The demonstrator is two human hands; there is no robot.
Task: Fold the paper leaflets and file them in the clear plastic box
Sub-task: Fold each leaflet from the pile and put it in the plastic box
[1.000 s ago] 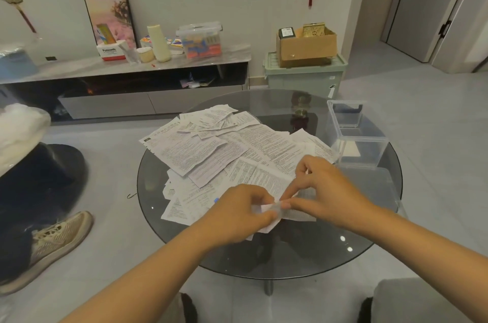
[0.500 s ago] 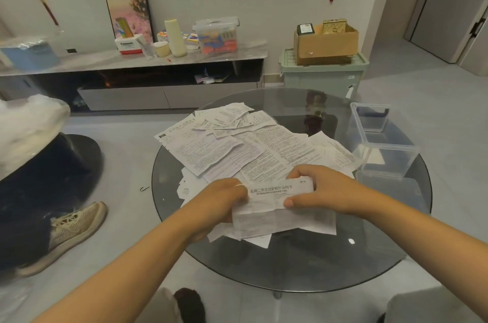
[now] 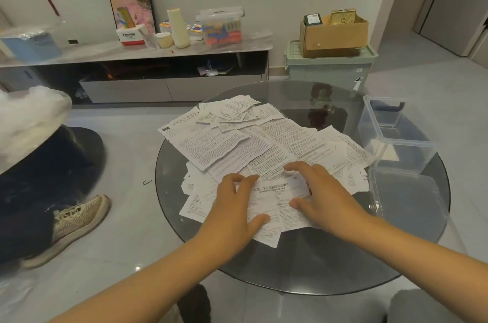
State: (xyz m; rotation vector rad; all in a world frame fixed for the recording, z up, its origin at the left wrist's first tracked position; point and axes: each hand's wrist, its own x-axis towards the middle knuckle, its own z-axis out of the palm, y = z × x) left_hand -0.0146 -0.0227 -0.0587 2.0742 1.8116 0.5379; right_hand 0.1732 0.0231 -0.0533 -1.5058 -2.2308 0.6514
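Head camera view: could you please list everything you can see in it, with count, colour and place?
Glass table: one, dark round, centre.
Paper leaflets: many, white, printed, spread over the table's far half.
Top leaflet: one, white, under both hands at the near edge of the pile.
Clear plastic box: one, open, table's right side.
Clear lid: one, flat on the table, nearer than the box.
TV bench: one, grey, against the wall, holding small items.
Green crate: one, by the wall.
Cardboard box: one, brown, on the crate.
Shoe: one, beige, floor left.
Left hand: fingers spread, pressing the top leaflet.
Right hand: fingers spread, pressing the same leaflet.
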